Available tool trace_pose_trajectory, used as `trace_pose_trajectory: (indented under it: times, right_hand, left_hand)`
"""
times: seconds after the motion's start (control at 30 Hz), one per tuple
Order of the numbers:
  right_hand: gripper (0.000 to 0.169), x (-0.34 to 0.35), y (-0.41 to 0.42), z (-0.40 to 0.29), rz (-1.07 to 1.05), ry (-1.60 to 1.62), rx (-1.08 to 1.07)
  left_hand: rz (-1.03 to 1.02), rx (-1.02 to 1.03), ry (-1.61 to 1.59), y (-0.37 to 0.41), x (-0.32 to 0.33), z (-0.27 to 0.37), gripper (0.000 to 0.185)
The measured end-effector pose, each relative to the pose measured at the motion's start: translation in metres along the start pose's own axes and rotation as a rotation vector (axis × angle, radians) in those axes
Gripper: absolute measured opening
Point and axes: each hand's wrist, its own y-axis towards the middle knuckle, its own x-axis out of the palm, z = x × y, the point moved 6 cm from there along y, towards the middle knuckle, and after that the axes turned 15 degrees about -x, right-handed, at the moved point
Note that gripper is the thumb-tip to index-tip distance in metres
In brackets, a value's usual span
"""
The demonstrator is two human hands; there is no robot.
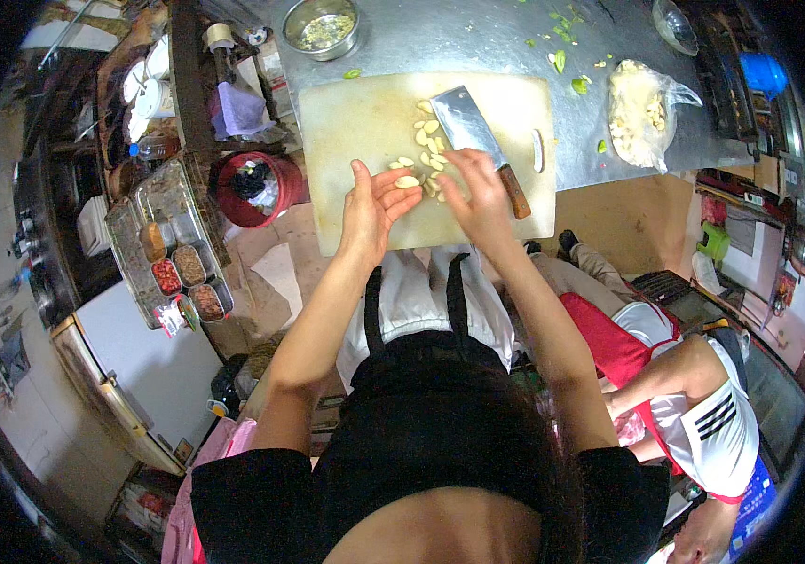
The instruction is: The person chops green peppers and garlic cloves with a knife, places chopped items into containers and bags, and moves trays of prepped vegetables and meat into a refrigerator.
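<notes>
My left hand (374, 204) is palm up over the cutting board (353, 127), with a peeled garlic clove (407, 182) resting across its fingers. Beside it, my right hand (479, 197) hovers at the loose pile of garlic cloves (422, 135). Motion blurs its fingers, but thumb and fingers look apart and nothing shows between them. A cleaver (469, 127) lies flat on the board, its broad blade pointing away from me. Its wooden handle (513, 192) is just right of my right hand. Some cloves near my fingertips are partly hidden.
On the metal table (416, 42) stand a steel bowl (321, 32) with chopped pale bits and a plastic bag of garlic (639, 116). Green scraps (560, 61) lie scattered. A red bin (261, 190) is at left. A person in a white shirt (709, 423) sits close at right.
</notes>
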Motion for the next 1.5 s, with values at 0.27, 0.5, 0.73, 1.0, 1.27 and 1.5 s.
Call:
trace_pose_trajectory:
  times: [0.27, 0.5, 0.73, 1.0, 1.27, 1.5]
  right_hand:
    - [0.021, -0.001, 0.023, -0.034, -0.017, 0.229, 0.017]
    - [0.011, -0.016, 0.036, -0.055, -0.010, 0.152, -0.145]
    - [0.006, -0.010, 0.025, -0.051, -0.042, 0.254, 0.059]
    - [0.011, -0.030, 0.036, -0.073, 0.018, 0.244, -0.132]
    - [0.012, -0.032, 0.037, -0.083, -0.057, 0.256, -0.166]
    - [0.011, -0.038, 0.036, -0.084, -0.022, 0.375, -0.109]
  left_hand:
    - [-0.032, 0.230, 0.334, -0.036, 0.024, 0.022, 0.034]
    - [0.185, 0.609, 0.807, -0.069, 0.035, 0.043, 0.029]
    - [0.107, 0.497, 0.723, -0.075, 0.028, 0.039, 0.024]
    - [0.053, 0.522, 0.644, -0.086, 0.028, 0.044, 0.021]
    - [0.038, 0.568, 0.819, -0.099, 0.043, 0.050, 0.024]
    - [-0.093, 0.341, 0.482, -0.096, 0.045, 0.048, 0.031]
